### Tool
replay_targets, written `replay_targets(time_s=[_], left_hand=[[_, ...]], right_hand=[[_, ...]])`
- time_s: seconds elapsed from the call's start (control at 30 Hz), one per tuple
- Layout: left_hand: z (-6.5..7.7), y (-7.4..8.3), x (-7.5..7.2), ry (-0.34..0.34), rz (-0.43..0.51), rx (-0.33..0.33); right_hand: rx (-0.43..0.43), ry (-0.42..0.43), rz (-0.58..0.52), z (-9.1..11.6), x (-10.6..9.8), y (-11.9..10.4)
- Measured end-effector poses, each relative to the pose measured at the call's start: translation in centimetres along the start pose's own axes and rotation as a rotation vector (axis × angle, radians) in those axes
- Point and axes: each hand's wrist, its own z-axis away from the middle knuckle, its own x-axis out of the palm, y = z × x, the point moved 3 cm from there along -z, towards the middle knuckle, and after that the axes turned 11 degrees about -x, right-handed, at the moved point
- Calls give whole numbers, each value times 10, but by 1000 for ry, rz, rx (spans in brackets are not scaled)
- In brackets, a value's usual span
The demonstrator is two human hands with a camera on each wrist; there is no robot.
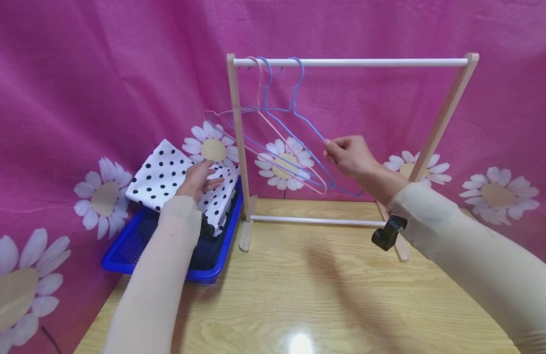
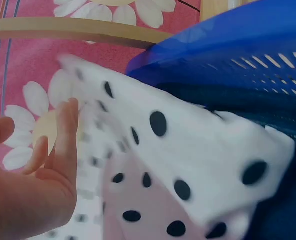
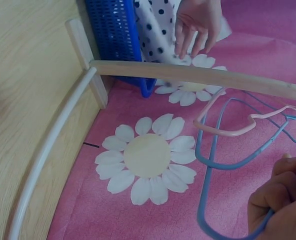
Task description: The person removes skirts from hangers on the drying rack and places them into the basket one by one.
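Observation:
My right hand (image 1: 353, 156) pinches the sloping shoulder of a blue hanger (image 1: 294, 93), whose hook is over the rack's top rail. To its left a second blue hanger (image 1: 267, 83) and a pink hanger (image 1: 258, 86) hang on the same rail. My left hand (image 1: 197, 181) is beside a white cloth with black dots (image 1: 158, 174), its fingers spread loosely. In the left wrist view that hand (image 2: 43, 190) grips nothing, and the dotted cloth (image 2: 213, 150) is partly blurred. The cloth lies over a blue basket (image 1: 115, 263); its exact kind cannot be told.
The hangers are on a wooden rack with a white top rail (image 1: 379, 63) and a lower white bar (image 1: 317, 221). Dark fabric (image 1: 206, 253) lies in the basket. Behind the wooden table (image 1: 273, 290) hangs a pink flowered curtain (image 1: 122, 64).

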Motion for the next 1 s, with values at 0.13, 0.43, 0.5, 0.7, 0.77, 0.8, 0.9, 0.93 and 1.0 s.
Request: replay_targets(time_s=[0.13, 0.43, 0.5, 0.7, 0.77, 0.8, 0.9, 0.93, 1.0], left_hand=[[-1, -1, -1, -24, -30, 3], [6, 1, -9, -13, -186, 92], [8, 1, -12, 3, -222, 116], [11, 3, -23, 70, -232, 195], [14, 5, -27, 76, -231, 231], [15, 5, -29, 84, -256, 251], [19, 7, -36, 145, -456, 338], [21, 7, -37, 168, -549, 366], [22, 7, -39, 203, -726, 415]], right_hand=[[-3, -3, -3, 0, 1, 0], [-2, 11, -29, -1, 4, 1], [-6, 14, -31, -1, 5, 0], [-15, 0, -35, -1, 8, -1], [-12, -7, -42, -1, 9, -1], [-11, -9, -46, 0, 9, -2], [-9, -11, -56, 0, 10, -2], [-9, -11, -59, 0, 10, -2], [-9, -12, -66, 0, 10, -1]])
